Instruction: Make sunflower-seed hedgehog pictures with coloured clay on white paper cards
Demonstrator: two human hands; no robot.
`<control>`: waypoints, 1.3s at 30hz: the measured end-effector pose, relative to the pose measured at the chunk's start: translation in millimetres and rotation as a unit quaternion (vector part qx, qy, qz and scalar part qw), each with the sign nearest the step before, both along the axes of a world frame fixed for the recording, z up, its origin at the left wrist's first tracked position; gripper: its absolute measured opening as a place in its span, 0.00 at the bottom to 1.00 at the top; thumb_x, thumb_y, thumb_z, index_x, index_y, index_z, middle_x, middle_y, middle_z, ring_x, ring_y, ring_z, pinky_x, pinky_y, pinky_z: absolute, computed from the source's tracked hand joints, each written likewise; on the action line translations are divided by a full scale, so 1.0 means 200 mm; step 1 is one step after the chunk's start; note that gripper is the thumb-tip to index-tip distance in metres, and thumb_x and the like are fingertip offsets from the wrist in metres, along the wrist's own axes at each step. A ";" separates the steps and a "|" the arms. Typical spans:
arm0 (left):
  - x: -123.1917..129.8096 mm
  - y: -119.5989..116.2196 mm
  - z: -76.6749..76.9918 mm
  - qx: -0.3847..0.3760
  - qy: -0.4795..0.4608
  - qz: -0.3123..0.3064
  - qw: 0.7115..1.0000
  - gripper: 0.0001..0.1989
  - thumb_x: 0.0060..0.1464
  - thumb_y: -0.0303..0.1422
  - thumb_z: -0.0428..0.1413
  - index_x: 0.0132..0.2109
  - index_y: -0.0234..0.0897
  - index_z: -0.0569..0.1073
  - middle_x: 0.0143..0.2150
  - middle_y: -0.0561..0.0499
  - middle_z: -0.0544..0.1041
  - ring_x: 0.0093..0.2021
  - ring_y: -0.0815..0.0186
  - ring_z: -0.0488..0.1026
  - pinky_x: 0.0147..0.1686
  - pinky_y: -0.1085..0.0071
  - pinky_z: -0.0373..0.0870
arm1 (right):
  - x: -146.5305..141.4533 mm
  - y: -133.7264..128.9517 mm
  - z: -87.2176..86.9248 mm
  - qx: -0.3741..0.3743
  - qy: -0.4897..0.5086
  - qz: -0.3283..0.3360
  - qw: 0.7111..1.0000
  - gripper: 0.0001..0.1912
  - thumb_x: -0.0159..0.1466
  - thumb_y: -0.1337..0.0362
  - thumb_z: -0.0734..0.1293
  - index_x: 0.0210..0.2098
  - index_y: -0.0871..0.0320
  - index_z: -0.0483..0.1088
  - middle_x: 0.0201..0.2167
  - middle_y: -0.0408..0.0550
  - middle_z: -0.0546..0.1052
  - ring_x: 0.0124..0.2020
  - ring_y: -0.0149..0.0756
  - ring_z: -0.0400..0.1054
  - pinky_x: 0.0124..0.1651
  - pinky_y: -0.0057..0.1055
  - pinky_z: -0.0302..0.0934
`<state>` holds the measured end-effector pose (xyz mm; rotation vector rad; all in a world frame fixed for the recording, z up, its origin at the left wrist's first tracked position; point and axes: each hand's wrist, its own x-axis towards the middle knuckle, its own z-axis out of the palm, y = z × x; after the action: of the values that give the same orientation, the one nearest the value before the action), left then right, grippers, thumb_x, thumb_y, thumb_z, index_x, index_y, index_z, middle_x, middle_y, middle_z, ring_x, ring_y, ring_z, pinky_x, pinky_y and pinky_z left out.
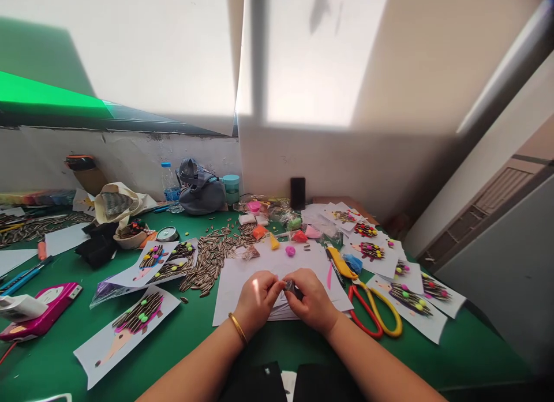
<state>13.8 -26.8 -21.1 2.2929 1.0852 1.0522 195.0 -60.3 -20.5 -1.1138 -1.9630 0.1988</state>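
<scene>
My left hand (256, 300) and my right hand (312, 301) meet over a stack of white paper (231, 281). The right fingers are curled round a small dark, shiny packet (295, 289), mostly hidden by the hand. Thumb and fingers of my left hand pinch together at its left end; what is between them is too small to make out. Beyond the hands, a magenta clay lump (289, 251) and a yellow clay piece (274, 241) sit on the paper. Orange clay (259, 232) and red clay (299, 236) lie at its far edge.
Red-and-yellow scissors (376, 310) and a yellow utility knife (341, 262) lie right of the paper. Sunflower seeds (212, 258) are heaped at left. Hedgehog pictures (130, 333) lie on both sides of the green table (190, 344). A phone (298, 192) stands against the wall.
</scene>
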 end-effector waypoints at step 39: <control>-0.05 0.15 0.03 -0.243 -0.442 0.091 0.859 0.20 0.45 0.42 0.66 0.45 0.37 0.80 0.44 0.45 0.81 0.41 0.63 0.75 0.43 0.67 0.71 | 0.25 0.19 0.01 0.010 -0.199 -0.114 0.973 0.16 0.66 0.66 0.60 0.51 0.52 0.73 0.51 0.50 0.77 0.55 0.44 0.66 0.58 0.44 0.54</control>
<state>3.2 3.3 -15.8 1.0959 0.9943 1.4670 244.6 -22.3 -19.4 -1.4400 -2.1506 -0.1821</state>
